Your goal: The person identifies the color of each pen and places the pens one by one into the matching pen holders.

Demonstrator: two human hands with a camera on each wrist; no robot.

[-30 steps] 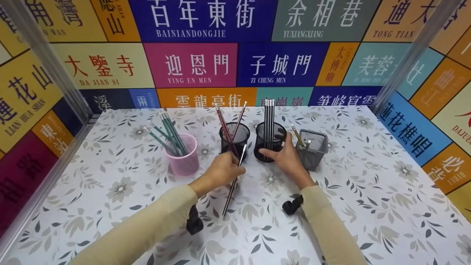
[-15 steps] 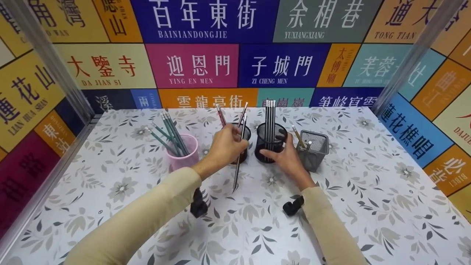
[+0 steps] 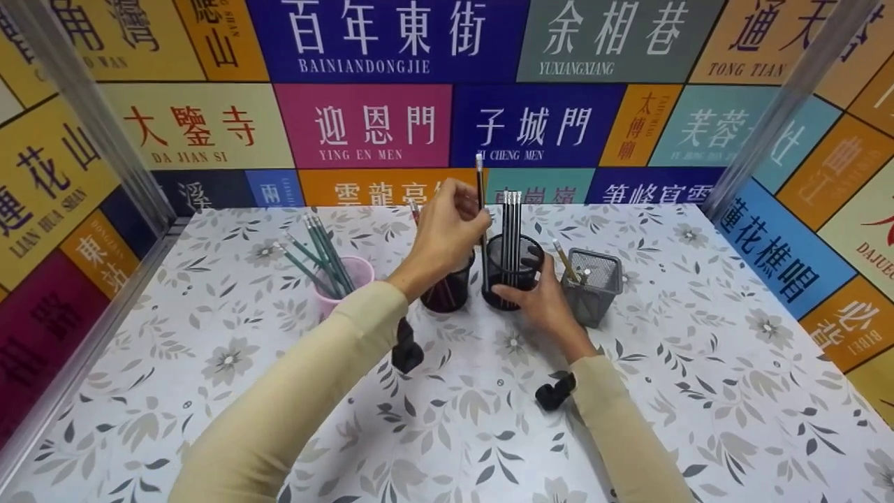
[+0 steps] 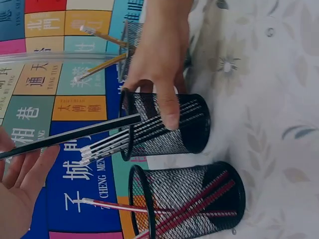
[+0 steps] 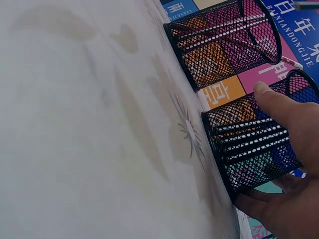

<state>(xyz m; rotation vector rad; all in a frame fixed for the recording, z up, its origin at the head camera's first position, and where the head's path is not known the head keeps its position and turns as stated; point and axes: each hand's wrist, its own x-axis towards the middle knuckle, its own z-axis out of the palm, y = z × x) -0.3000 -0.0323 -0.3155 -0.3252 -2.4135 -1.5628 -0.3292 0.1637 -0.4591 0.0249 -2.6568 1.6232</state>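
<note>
My left hand (image 3: 447, 223) pinches a black striped pencil (image 3: 480, 181), held upright with its white end up. The pencil's lower end is at the mouth of a black mesh pencil cup (image 4: 195, 139); whether it is inside the rim I cannot tell. Several similar striped pencils (image 3: 513, 216) stand in that cup. My right hand (image 3: 541, 297) grips the cup around its side, thumb in front. Just to the left is a second black mesh cup (image 3: 447, 293), partly behind my left hand and holding red pencils (image 4: 109, 204).
A pink cup (image 3: 360, 269) with several green pencils (image 3: 325, 244) stands at the left, partly hidden by my left sleeve. On the right, a square grey mesh holder (image 3: 597, 286) contains yellow pencils (image 4: 99, 67). A wall of coloured signs (image 3: 363, 126) rises behind the flower-patterned table (image 3: 230, 405).
My left hand has risen and moved right with the pencil, from in front of the red-pencil cup to the striped-pencil cup. The pencil has gone from slanted to nearly vertical. My right hand stays put.
</note>
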